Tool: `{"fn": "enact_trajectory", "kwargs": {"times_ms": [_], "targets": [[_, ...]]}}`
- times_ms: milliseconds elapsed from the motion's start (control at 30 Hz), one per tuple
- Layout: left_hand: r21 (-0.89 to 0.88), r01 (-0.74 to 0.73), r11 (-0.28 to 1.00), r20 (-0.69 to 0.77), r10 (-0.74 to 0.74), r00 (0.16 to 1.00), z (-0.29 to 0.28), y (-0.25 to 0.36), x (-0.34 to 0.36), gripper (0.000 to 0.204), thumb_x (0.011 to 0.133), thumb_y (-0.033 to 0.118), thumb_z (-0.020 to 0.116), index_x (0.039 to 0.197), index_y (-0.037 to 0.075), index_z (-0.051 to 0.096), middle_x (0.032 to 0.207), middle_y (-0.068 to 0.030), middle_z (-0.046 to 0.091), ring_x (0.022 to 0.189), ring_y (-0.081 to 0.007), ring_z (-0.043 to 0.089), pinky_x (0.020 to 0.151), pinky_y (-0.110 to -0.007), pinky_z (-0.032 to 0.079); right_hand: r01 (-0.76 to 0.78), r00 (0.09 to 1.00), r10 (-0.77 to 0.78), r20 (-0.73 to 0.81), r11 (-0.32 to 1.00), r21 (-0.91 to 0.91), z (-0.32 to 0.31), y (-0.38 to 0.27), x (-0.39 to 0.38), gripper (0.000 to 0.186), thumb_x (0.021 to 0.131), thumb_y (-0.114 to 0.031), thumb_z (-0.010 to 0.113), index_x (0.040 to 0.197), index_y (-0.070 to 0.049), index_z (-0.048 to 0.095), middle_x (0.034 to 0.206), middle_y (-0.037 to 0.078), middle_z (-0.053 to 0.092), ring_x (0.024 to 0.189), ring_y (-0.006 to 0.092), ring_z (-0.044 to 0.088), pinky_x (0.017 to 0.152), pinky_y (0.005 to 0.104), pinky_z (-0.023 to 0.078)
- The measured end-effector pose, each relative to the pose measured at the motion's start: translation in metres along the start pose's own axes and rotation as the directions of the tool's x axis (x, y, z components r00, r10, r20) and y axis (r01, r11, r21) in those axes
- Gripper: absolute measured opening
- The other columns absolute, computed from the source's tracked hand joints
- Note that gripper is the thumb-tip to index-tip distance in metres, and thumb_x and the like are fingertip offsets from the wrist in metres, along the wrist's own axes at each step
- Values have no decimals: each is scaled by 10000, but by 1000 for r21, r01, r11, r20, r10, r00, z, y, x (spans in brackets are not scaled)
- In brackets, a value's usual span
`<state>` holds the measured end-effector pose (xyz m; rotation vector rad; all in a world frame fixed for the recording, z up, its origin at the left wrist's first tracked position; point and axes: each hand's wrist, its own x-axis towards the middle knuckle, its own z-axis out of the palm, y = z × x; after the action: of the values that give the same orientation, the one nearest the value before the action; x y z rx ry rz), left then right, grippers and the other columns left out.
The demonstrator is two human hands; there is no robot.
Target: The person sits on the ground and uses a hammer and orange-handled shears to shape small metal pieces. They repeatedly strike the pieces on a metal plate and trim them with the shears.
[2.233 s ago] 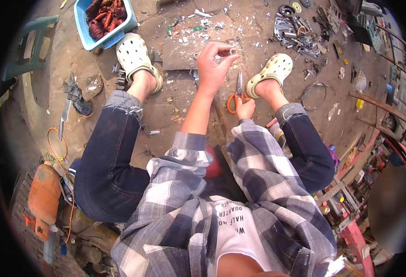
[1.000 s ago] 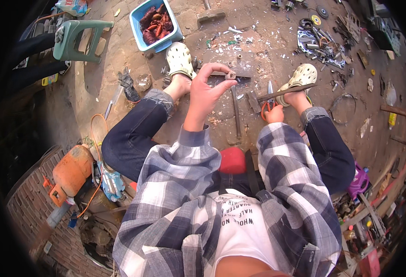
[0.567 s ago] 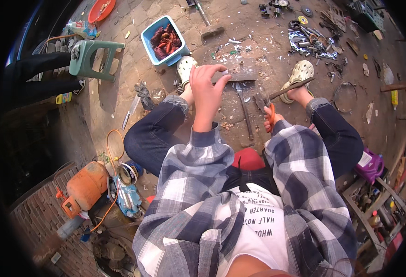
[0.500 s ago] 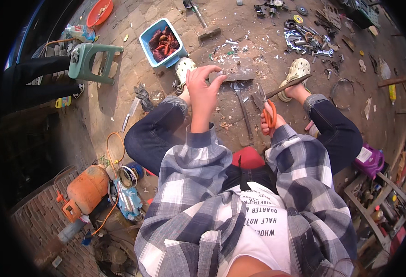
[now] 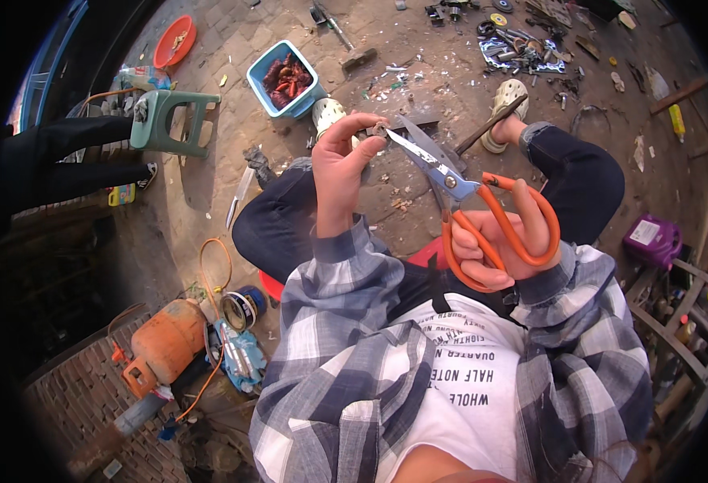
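Observation:
My left hand [image 5: 339,173] is raised in front of me, thumb and forefinger pinching a small greyish-brown piece [image 5: 380,129] whose kind I cannot make out. My right hand [image 5: 525,228] has its fingers through the orange handles of a pair of scissors [image 5: 449,180]. The scissor blades are spread apart and point up and left. One blade tip is close to the small piece; whether they touch I cannot tell. Behind the scissors, a dark flat metal bar [image 5: 425,125] lies on the ground between my feet, partly covered.
A blue bin [image 5: 299,107] of reddish pieces stands beyond my left foot. Farther left are a green stool [image 5: 146,129], an orange basin [image 5: 159,55] and another person's legs. A knife [image 5: 240,193] and an orange gas cylinder [image 5: 165,346] lie left. Metal parts [image 5: 523,52] are scattered far right.
My right hand has lifted the scissors toward my left hand, turned them to point up-left and spread their blades. The left hand still pinches, slightly shifted. The view has tilted a little.

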<state>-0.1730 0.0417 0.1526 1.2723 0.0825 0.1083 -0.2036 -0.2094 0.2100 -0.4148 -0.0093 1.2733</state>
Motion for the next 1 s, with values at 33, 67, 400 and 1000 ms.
{"fn": "enact_trajectory", "kwargs": {"times_ms": [33,67,400,1000], "targets": [[21,-13,1000,3,13,1000,-2,0,-2,239,774,-35,698,1007,-6,656,975,-52,674,924,-138,610,954,-284,399,-3,1000,3,14,1000,16,2,2,1,872,779,-864,165,895,-44,440,746,29,410,464,127,416,395,245,292],[41,-25,999,7,25,1000,-3,0,-4,242,769,-37,699,1005,-6,657,971,-54,677,927,-142,612,994,-300,372,-7,1000,6,28,999,32,3,3,2,875,779,-864,163,897,-42,441,757,30,414,470,129,419,399,246,293],[149,-107,983,7,107,994,-4,4,-15,221,740,-13,717,950,38,672,951,-26,687,949,-146,611,1098,-403,263,-25,997,42,-66,969,244,21,9,9,908,736,-886,300,904,-2,423,756,65,424,439,125,409,333,227,279],[239,-306,922,58,301,952,-22,-13,-4,190,862,-28,614,1050,-21,639,1033,-70,648,906,-134,609,1002,-299,381,-37,999,39,0,931,363,35,2,7,889,753,-882,243,917,-32,444,817,60,413,501,155,386,391,264,252]]}}
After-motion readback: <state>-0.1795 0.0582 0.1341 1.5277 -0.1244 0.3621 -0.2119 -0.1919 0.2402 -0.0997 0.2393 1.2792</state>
